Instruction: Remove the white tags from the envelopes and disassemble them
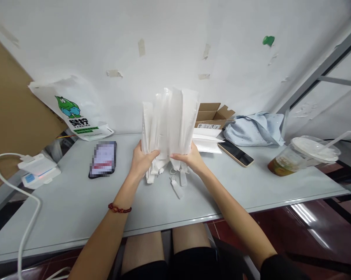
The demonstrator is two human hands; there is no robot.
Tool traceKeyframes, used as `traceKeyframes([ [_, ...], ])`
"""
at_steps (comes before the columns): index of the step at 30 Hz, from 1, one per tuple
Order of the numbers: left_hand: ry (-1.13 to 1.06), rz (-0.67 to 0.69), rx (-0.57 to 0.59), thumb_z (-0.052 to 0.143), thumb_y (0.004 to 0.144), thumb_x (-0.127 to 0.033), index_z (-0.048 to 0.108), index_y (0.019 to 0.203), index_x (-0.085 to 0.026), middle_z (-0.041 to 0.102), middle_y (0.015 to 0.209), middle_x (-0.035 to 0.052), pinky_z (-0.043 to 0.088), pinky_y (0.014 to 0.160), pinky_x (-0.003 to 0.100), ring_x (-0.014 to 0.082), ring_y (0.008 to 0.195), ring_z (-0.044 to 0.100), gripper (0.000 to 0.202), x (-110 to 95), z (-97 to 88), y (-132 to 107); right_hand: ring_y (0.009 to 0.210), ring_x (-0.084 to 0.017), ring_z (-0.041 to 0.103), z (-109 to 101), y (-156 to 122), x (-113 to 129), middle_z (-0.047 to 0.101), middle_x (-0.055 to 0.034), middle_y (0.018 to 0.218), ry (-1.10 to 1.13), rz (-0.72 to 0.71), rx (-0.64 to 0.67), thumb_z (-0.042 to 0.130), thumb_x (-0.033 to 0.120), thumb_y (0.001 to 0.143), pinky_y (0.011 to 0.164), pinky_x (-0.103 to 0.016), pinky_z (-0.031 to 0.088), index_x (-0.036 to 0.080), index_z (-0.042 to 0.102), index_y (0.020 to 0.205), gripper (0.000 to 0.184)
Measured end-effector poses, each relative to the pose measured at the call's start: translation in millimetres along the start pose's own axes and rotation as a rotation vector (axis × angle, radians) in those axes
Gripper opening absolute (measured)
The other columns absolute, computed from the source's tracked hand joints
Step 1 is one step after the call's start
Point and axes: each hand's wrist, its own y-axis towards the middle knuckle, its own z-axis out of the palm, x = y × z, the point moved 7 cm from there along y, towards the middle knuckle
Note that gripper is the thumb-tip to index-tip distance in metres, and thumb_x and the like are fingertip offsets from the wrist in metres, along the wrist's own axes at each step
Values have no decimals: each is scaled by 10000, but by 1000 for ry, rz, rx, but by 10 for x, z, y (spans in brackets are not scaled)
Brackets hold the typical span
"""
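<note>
Both hands hold an upright bundle of white paper sleeves [170,120] standing on end on the grey table [76,202]. My left hand [142,159] grips its lower left side, fingers curled round it. My right hand [188,159] grips the lower right side, thumb in front. A few loose white pieces [177,186] hang or lie under the bundle, in front of my hands. A red bead bracelet [119,209] is on my left wrist.
A phone [103,159] lies left of my hands, another phone [236,153] to the right. A stack of white sheets [206,140], a cardboard box [213,113], a blue cloth [254,129], a lidded drink cup [305,155], a printed bag [73,111] and a white charger [38,169] stand around.
</note>
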Motion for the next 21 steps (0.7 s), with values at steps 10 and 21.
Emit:
traceKeyframes([
  [10,91,210,80,730,638,-316,578,1108,-152,655,1051,95,491,864,403,276,1008,610,520,-348,76,-160,1141,-258,525,-64,17,-3,564,-66,1212,62,-83,-111,793,427,572,966,-441,438,250,384,1303,856],
  [21,24,102,555,826,526,-273,501,1264,-255,601,1217,85,468,904,491,366,1139,535,807,-357,280,-244,1176,-291,493,1,28,-42,589,-69,1175,11,1,77,809,430,502,1012,-482,382,231,406,1301,916],
])
